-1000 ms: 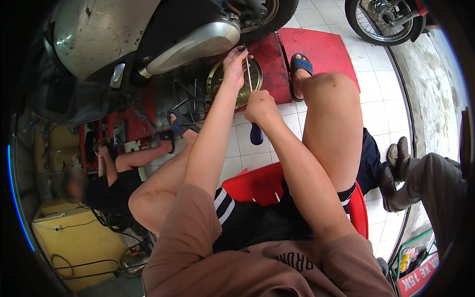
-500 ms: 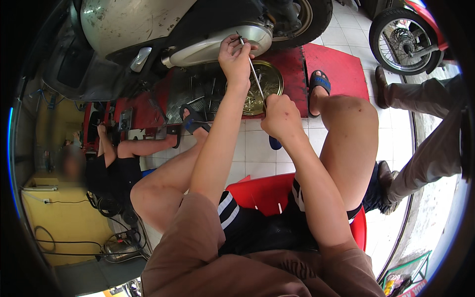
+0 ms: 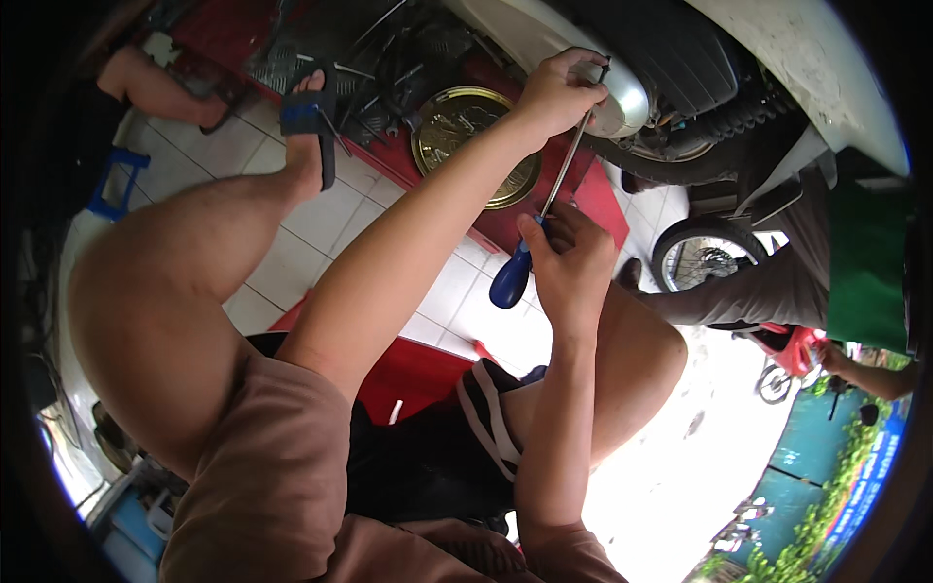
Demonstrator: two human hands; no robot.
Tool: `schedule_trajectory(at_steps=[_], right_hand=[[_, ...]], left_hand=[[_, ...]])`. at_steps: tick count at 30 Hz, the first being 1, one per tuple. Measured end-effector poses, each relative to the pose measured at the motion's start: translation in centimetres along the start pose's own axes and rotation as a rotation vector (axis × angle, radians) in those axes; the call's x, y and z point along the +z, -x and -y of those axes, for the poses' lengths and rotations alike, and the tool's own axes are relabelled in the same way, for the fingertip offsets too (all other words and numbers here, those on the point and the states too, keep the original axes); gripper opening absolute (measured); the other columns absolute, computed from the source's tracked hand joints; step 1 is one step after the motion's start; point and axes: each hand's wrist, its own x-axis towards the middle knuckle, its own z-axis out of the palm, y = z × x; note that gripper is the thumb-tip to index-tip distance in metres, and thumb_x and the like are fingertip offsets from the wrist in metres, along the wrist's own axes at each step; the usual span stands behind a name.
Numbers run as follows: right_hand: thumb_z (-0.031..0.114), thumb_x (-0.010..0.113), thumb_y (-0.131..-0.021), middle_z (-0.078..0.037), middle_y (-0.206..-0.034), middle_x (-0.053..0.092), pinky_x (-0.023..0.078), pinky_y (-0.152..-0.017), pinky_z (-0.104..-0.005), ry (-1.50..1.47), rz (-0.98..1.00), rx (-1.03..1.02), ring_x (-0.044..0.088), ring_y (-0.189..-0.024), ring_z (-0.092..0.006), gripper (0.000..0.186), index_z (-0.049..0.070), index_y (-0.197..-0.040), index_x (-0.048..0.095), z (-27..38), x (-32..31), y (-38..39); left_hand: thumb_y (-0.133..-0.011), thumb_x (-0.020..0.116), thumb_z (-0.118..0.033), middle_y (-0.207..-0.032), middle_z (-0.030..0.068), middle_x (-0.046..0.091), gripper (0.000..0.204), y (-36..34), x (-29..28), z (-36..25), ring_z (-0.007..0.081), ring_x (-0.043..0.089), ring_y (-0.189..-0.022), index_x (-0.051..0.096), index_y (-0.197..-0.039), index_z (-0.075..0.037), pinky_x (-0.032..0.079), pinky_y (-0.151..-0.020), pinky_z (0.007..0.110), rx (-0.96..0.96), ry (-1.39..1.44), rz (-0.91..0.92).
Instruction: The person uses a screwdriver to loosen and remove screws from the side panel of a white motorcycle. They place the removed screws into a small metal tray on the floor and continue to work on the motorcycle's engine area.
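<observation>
A screwdriver [image 3: 510, 280] with a blue handle and a long metal shaft lies aslant, just above and right of the centre of the frame; its handle points down and left, its shaft runs up and right. The right hand [image 3: 573, 260] is closed on it where handle and shaft meet, most of the handle showing below the fingers; the left hand [image 3: 562, 92], higher in the frame, has its thumb and fingers pinched together around the far end of the shaft, where a small dark piece sticks out, too small to identify.

Just behind the left hand, at the upper centre, is the silver cover [image 3: 627, 97] of a motorcycle; below and left of it a round gold-coloured tray [image 3: 471, 90] sits on a red platform [image 3: 607, 199]; metal tools [image 3: 374, 83] lie at the upper left, beyond a foot in a dark sandal [image 3: 301, 117] with a blue strap.

The person's knees are spread over a red seat [image 3: 418, 364]; pale tiles [image 3: 301, 257] cover the floor; at the right edge stands someone in grey trousers [image 3: 729, 282], with green cloth [image 3: 865, 267] alongside, near a spoked wheel [image 3: 709, 253]; at the lower right, beside green leaves [image 3: 826, 505], a blue sign [image 3: 867, 486] carries slanting white lettering, blurred and bent by the lens.
</observation>
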Motion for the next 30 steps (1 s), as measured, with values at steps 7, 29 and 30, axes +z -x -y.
schedule_trajectory(at_steps=[7,29,30], right_hand=[[0.009,0.07,-0.079,-0.012,-0.069,0.068,0.047,-0.059,-0.024,0.193,0.003,-0.05,0.063,-0.062,-0.0105,0.026,-0.01,-0.096,0.065,-0.7,1.2,-0.8],[0.013,0.065,-0.087,-0.007,-0.066,0.063,0.04,-0.053,-0.02,-0.144,-0.083,0.004,0.054,-0.058,-0.0081,0.024,-0.01,-0.092,0.065,0.8,0.3,-2.5],[0.013,0.065,-0.087,-0.007,-0.064,0.062,0.039,-0.052,-0.0195,-0.149,-0.104,0.025,0.053,-0.056,-0.0079,0.023,-0.01,-0.092,0.065,1.3,0.3,-2.6]], left_hand=[[-0.081,0.069,-0.016,-0.075,0.0047,0.067,0.036,-1.4,0.4,2.2,0.0116,0.063,-0.068,0.062,-0.117,-0.018,0.051,-0.063,0.029,0.102,-0.149,-0.173],[-0.076,0.065,-0.022,-0.085,0.0208,0.068,0.039,-2.6,1.5,0.6,0.0323,0.068,-0.075,0.061,-0.113,-0.012,0.054,-0.077,0.038,0.175,-0.205,-0.305],[-0.076,0.065,-0.023,-0.086,0.0207,0.068,0.038,-2.7,1.5,0.6,0.0327,0.068,-0.078,0.062,-0.112,-0.011,0.054,-0.078,0.039,0.213,-0.233,-0.329]])
